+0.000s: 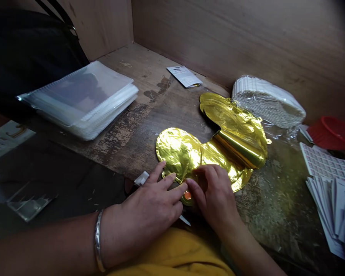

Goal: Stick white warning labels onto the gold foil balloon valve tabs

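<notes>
A flat gold foil balloon (pixel 218 142) lies on the worn wooden table (pixel 132 130), partly folded over at its right side. My left hand (pixel 149 209) rests at the balloon's near edge with fingers stretched forward, index tip touching the foil by an orange spot (pixel 187 196). My right hand (pixel 215 195) lies beside it with fingers curled and pressed onto the same near edge. A silver bangle (pixel 98 239) circles my left wrist. A small white strip (pixel 141 178) lies under my left fingers.
A stack of clear plastic sleeves (pixel 83 99) sits at the left, a black bag (pixel 25 50) behind it. A wrapped white bundle (pixel 267 101) is at the back right, with a red basket (pixel 332 132) and white sticker sheets (pixel 330 184) on the right. A small white packet (pixel 184 76) lies by the wooden wall.
</notes>
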`<state>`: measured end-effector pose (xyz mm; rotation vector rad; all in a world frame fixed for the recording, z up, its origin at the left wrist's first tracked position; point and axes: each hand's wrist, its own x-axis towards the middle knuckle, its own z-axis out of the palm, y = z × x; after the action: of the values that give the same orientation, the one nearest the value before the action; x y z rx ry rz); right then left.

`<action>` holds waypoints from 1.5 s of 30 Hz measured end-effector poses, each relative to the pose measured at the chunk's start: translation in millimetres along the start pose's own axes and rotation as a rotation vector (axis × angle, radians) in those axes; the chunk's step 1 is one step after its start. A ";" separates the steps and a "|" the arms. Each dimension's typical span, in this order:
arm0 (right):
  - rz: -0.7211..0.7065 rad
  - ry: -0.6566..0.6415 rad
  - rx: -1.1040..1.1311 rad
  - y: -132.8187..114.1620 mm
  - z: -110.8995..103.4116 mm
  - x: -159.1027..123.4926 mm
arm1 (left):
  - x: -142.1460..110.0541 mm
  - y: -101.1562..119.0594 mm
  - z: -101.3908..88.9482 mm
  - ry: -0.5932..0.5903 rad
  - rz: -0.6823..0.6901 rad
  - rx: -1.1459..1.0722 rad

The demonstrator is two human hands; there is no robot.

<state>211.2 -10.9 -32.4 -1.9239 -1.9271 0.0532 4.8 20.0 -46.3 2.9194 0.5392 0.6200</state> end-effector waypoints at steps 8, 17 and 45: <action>-0.271 -0.025 0.083 -5.5 -31.5 -7.0 | -13.1 -3.6 -11.5 -0.020 -0.058 -0.184; -0.495 -0.027 0.069 -12.6 -7.2 -38.8 | -17.9 -0.7 -69.6 -0.281 -0.214 -0.322; 0.354 -0.296 0.667 -2.5 -19.6 4.3 | -2.0 2.4 -58.4 -0.219 -0.220 -0.280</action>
<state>215.1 -11.9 -12.6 -1.8051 -1.4268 0.9964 -20.2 19.0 6.5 2.5760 0.6733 0.3132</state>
